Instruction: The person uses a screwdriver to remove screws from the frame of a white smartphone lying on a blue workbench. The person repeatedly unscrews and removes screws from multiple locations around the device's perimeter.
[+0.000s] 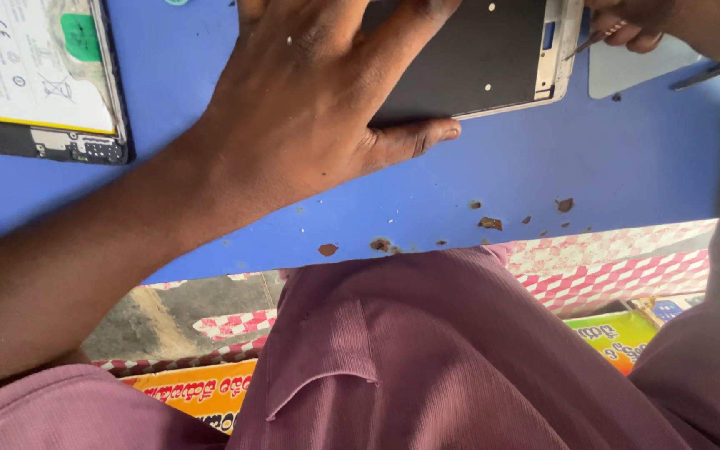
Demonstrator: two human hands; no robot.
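While the left hand presses flat, fingers spread, pinning the dark phone panel underneath | right hand pinches a thin tool at its far edge (steadied for prying) | opened phone lies well left

Matt black panel in a silvery metal frame. Painted blue surface, smooth but chipped along its near edge. Ribbed mauve cloth shirt.

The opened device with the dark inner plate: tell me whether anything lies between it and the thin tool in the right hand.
Nothing visible does. The left hand presses on the opened device from its left side, while the right hand brings the thin tool to the device's pale right edge, where only bare blue table shows.
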